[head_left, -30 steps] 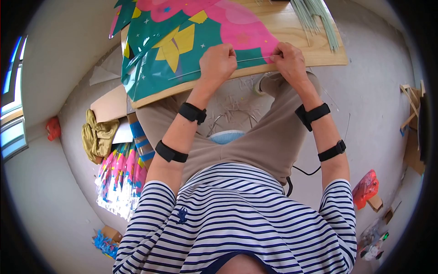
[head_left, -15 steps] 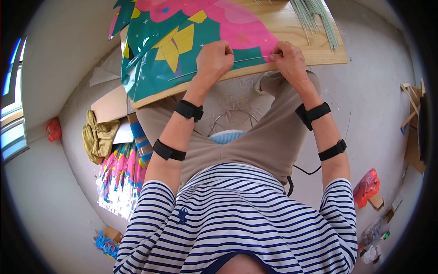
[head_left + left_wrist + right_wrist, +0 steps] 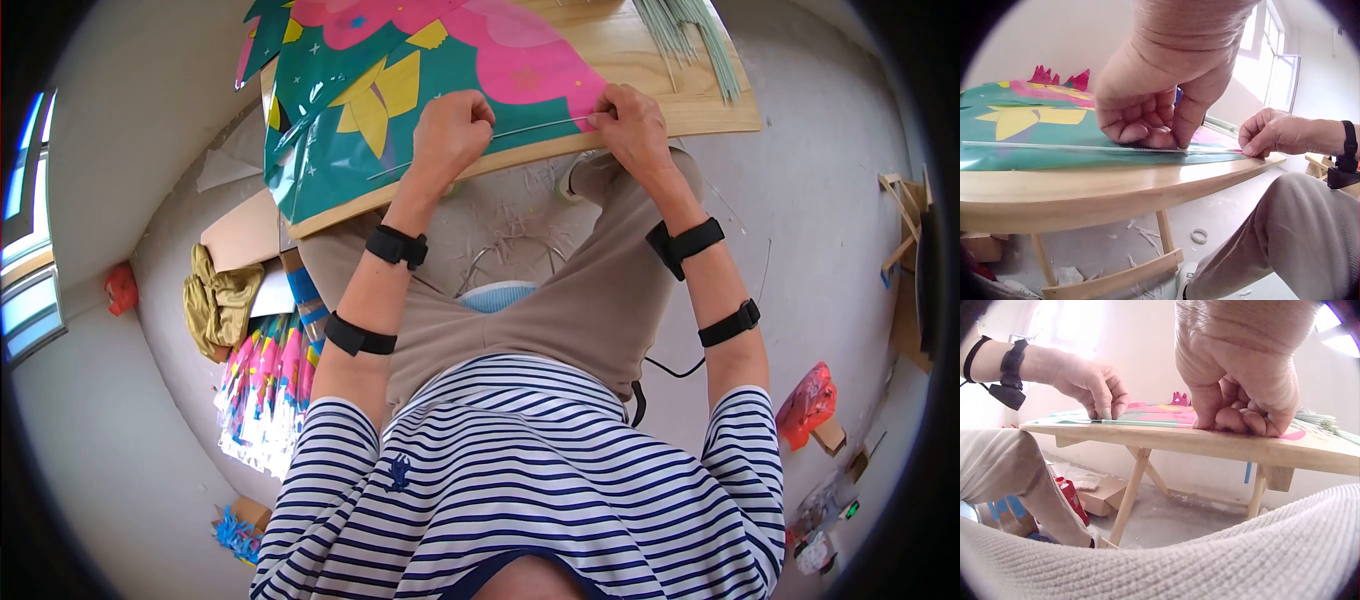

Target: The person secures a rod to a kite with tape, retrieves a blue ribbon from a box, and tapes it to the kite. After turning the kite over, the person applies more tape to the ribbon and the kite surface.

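Note:
A thin pale rod (image 3: 535,127) lies along the near edge of a green and pink printed sheet (image 3: 455,75) on the wooden table. My left hand (image 3: 450,135) pinches the rod and sheet edge partway along; in the left wrist view the thumb and curled fingers of this hand (image 3: 1160,94) meet at the rod (image 3: 1054,146). At the rod's right end, over the pink part, my right hand (image 3: 633,130) pinches rod and sheet. The right wrist view shows its fingers (image 3: 1244,419) curled down at the table edge.
A bundle of pale green rods (image 3: 690,40) lies at the table's far right. On the floor at left are gold cloth (image 3: 220,300) and a pile of printed sheets (image 3: 265,390). A red bag (image 3: 806,405) is at the right.
My left hand has slid leftward along the rod, away from my right hand. My right hand has stayed at the rod's right end, nearly still.

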{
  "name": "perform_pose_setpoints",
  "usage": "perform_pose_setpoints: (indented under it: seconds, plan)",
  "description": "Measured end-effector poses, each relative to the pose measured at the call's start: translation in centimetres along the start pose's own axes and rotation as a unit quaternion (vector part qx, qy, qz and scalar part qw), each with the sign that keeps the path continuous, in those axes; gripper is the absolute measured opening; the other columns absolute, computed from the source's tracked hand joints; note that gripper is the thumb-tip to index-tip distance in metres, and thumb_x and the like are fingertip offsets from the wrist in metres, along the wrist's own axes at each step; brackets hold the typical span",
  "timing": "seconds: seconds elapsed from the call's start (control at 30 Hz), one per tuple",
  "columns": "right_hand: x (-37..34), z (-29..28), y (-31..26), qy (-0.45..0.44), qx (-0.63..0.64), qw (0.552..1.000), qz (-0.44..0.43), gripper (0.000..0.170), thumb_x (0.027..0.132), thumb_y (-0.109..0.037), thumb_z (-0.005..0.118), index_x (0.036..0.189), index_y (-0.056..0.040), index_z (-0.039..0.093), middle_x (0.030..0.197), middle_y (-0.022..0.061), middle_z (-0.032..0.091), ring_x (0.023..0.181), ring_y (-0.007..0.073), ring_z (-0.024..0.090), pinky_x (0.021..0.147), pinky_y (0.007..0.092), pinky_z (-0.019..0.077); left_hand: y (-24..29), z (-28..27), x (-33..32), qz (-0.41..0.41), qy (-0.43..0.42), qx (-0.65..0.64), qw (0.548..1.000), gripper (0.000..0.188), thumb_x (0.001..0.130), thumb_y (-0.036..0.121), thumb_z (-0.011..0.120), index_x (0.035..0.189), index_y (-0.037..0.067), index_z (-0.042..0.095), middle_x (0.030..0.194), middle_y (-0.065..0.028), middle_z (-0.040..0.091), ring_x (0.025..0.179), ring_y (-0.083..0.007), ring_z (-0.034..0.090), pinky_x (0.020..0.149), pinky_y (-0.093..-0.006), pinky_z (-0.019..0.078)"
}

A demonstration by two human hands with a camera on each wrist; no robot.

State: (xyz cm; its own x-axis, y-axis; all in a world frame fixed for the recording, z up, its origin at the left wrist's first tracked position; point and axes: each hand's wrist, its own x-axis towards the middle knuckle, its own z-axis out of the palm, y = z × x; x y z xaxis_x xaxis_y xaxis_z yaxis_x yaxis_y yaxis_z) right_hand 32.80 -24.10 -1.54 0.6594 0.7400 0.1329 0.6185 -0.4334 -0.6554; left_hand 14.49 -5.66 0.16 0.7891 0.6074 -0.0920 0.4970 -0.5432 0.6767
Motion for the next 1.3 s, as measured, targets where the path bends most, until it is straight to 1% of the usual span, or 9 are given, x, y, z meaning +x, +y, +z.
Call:
perform_pose_setpoints:
  seconds: [0.27,0.57,0.67,0.77,0.87,0.97,1.07,1.27,1.3]
  plan:
    - [0.0,0.1,0.1,0.000,-0.001,1.000,0.006,0.016,0.073,-0.008,0.075,0.082,-0.0007,0.064,0.081,0.0146,0.066,0.076,0.0310,0.065,0.071,0.0389,0.0503,-0.4,-0.5,-1.0,-0.003,0.012,-0.045,0.999,0.014,0.076,0.004,0.067,0.089,0.000,0.070,0.080,-0.0100,0.071,0.074,-0.0180,0.067,0.070,-0.0296,0.0518]
    - [0.0,0.2,0.2,-0.003,-0.004,1.000,0.003,0.016,0.073,-0.009,0.075,0.082,-0.0010,0.064,0.081,0.0146,0.066,0.077,0.0319,0.064,0.072,0.0399,0.0501,0.5,-0.4,-2.0,0.025,0.023,-0.020,0.999,0.016,0.078,0.004,0.066,0.093,0.000,0.069,0.079,-0.0126,0.069,0.075,-0.0191,0.067,0.069,-0.0320,0.0509]
    - [-0.1,0.1,0.2,0.002,-0.018,1.000,-0.010,0.015,0.073,-0.007,0.074,0.082,-0.0008,0.064,0.081,0.0147,0.066,0.076,0.0309,0.064,0.071,0.0388,0.0503,0.6,-0.1,-2.2,0.045,0.047,-0.018,0.998,0.012,0.077,0.007,0.066,0.089,0.004,0.068,0.086,-0.0133,0.069,0.082,-0.0324,0.066,0.070,-0.0404,0.0505]
    - [0.0,-0.7,0.3,-0.001,0.067,0.998,-0.021,0.012,0.076,-0.006,0.072,0.085,-0.0006,0.066,0.078,0.0121,0.066,0.072,0.0243,0.063,0.069,0.0346,0.0502,0.8,-0.2,-2.1,0.033,0.041,-0.021,0.998,0.013,0.077,0.006,0.065,0.089,0.004,0.068,0.085,-0.0134,0.068,0.080,-0.0331,0.065,0.071,-0.0401,0.0501]
    - [0.2,-2.7,0.3,0.054,0.113,0.992,0.001,0.011,0.080,-0.006,0.071,0.089,-0.0004,0.068,0.075,0.0078,0.066,0.067,0.0160,0.060,0.066,0.0305,0.0492,1.0,-0.6,-2.1,0.027,0.039,-0.033,0.998,0.013,0.077,0.005,0.064,0.090,0.003,0.067,0.084,-0.0144,0.067,0.079,-0.0325,0.064,0.070,-0.0399,0.0495]
    - [0.8,-5.2,1.9,0.086,0.121,0.986,0.082,0.011,0.083,-0.007,0.070,0.092,-0.0003,0.070,0.073,0.0034,0.065,0.066,0.0108,0.057,0.065,0.0277,0.0483,0.8,-0.6,-2.0,0.044,0.051,-0.046,0.997,0.013,0.078,0.004,0.064,0.090,0.001,0.066,0.083,-0.0153,0.067,0.078,-0.0314,0.064,0.070,-0.0399,0.0490]
    - [0.6,-6.7,3.3,0.081,0.111,0.980,0.145,0.009,0.085,-0.005,0.069,0.092,0.0000,0.070,0.072,0.0009,0.063,0.065,0.0101,0.056,0.065,0.0265,0.0481,1.2,-1.0,-2.5,0.036,0.056,-0.043,0.997,0.012,0.077,0.003,0.066,0.090,0.000,0.066,0.082,-0.0153,0.066,0.077,-0.0304,0.064,0.069,-0.0390,0.0490]
    - [-0.6,-5.4,3.4,0.015,0.141,0.986,0.089,0.010,0.084,-0.002,0.068,0.093,0.0003,0.070,0.076,0.0005,0.063,0.072,0.0093,0.056,0.069,0.0244,0.0472,-0.7,-2.3,-4.4,0.047,0.102,-0.015,0.994,0.013,0.077,-0.001,0.068,0.089,0.001,0.066,0.085,-0.0143,0.063,0.076,-0.0297,0.064,0.069,-0.0374,0.0498]
    - [-0.7,-5.1,3.3,0.010,0.142,0.987,0.080,0.011,0.083,-0.002,0.068,0.093,-0.0001,0.070,0.079,0.0039,0.063,0.073,0.0118,0.058,0.070,0.0261,0.0480,-1.4,-2.7,-4.9,0.040,0.115,-0.016,0.992,0.013,0.077,-0.002,0.068,0.089,0.001,0.066,0.085,-0.0142,0.063,0.076,-0.0294,0.064,0.069,-0.0372,0.0500]
